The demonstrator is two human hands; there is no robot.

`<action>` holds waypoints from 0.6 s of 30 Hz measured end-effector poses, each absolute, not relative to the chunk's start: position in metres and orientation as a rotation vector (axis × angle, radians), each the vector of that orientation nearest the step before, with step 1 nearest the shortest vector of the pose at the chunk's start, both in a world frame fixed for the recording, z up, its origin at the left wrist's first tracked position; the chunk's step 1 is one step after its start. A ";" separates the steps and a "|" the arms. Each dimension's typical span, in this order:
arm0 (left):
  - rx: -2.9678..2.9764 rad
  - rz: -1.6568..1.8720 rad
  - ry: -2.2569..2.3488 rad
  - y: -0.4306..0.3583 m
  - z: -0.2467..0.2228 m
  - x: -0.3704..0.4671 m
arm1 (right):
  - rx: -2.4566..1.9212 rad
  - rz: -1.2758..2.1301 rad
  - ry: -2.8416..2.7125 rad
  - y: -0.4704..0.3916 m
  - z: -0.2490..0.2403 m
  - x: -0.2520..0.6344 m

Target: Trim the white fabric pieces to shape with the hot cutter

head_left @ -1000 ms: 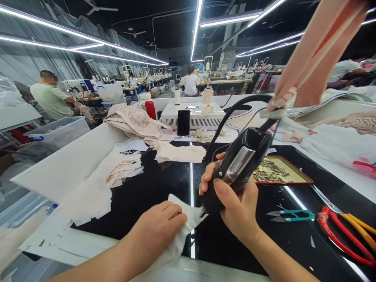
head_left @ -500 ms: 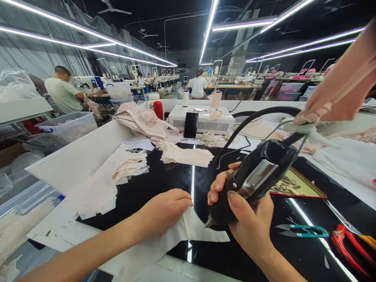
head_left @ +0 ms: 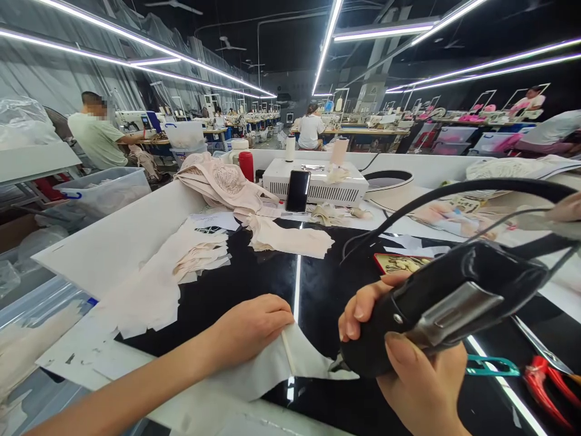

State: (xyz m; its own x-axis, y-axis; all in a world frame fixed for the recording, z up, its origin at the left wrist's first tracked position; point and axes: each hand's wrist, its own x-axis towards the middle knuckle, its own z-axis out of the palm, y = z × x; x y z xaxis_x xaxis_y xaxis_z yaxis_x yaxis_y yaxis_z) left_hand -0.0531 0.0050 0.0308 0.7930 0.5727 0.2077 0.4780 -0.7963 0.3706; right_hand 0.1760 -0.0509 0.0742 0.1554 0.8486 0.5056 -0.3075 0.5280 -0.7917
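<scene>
Now, left hand [head_left: 254,327]: fingers together, apparently pinching the pale fabric [head_left: 265,372].
Right hand [head_left: 424,375]: wrapped round the black handheld tool [head_left: 442,303].
Pale fabric: between the hands, over the near part of the black tabletop [head_left: 254,275], its right corner at the tool tip [head_left: 336,364]; contact unclear.
Risk: slack left fingers could let it bunch and snag; the cord [head_left: 420,203], arching beyond the tool, might tug it askew.

Dark ceiling [head_left: 281,45]; tube lights [head_left: 326,45] (long, white) converge toward twelve o'clock; grey curtains [head_left: 27,66] at ten, worktables [head_left: 354,131] at one.
</scene>
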 end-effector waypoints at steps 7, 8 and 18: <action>2.695 0.460 0.793 -0.003 0.027 -0.052 | -0.587 0.897 -1.144 -0.045 0.078 0.178; 2.711 0.479 0.782 -0.003 0.025 -0.053 | -0.588 0.888 -1.130 -0.040 0.080 0.176; 2.881 0.744 0.678 0.001 0.010 -0.055 | -0.546 0.864 -1.058 0.008 0.080 0.145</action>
